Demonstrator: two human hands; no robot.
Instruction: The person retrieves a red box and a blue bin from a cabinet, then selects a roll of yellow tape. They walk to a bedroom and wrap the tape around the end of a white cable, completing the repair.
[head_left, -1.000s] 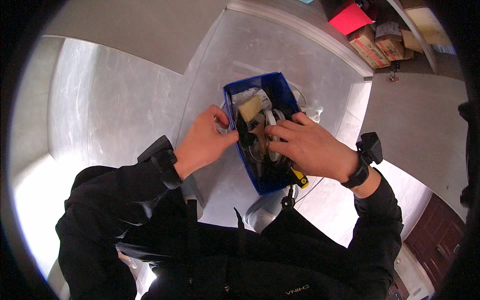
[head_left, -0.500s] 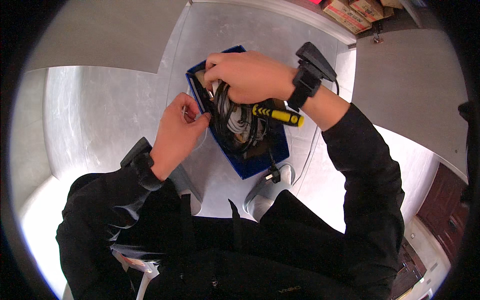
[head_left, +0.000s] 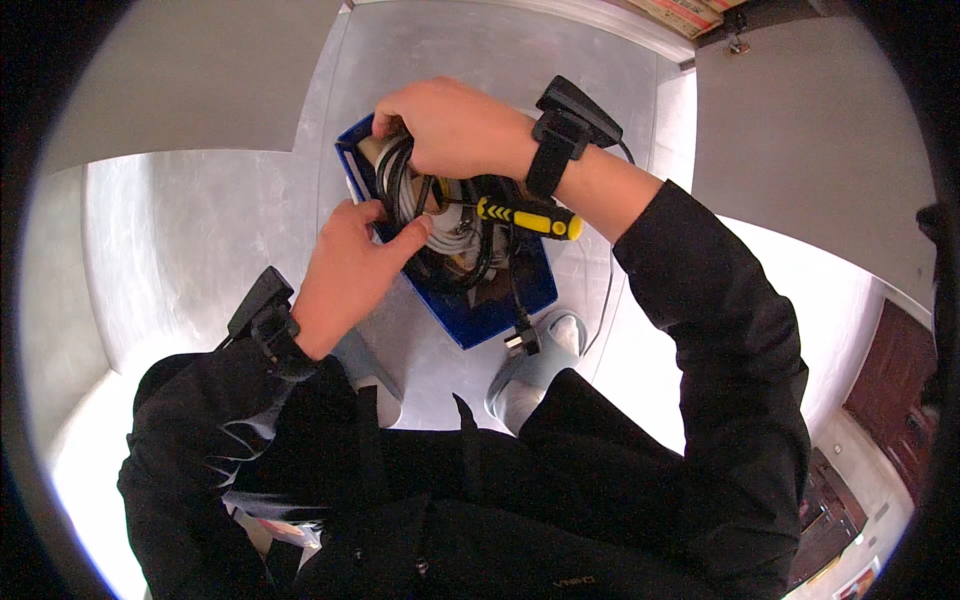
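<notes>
A blue box (head_left: 462,325) on the floor holds a tangle of black and white cables (head_left: 462,238). Over its far end, my right hand (head_left: 455,128) is closed with fingers curled around a loop of the cables; its fingertips are partly hidden. My left hand (head_left: 352,262) reaches over the box's left wall, thumb and index finger apart, the thumb touching the cables. Across the box lies a screwdriver (head_left: 530,217) with a yellow and black handle, pointing left. A black plug (head_left: 522,342) hangs over the near right edge.
My slippered feet (head_left: 545,350) stand close to the near end of the box. Grey panels (head_left: 200,80) rise at the far left and right. A thin cord (head_left: 608,300) runs along the floor to the right. Cardboard boxes (head_left: 680,14) sit at the far right.
My left hand has unpinched and moved right, its thumb now over the cables. My right hand appears farther left and higher, and a cable loop stands out more beneath it.
</notes>
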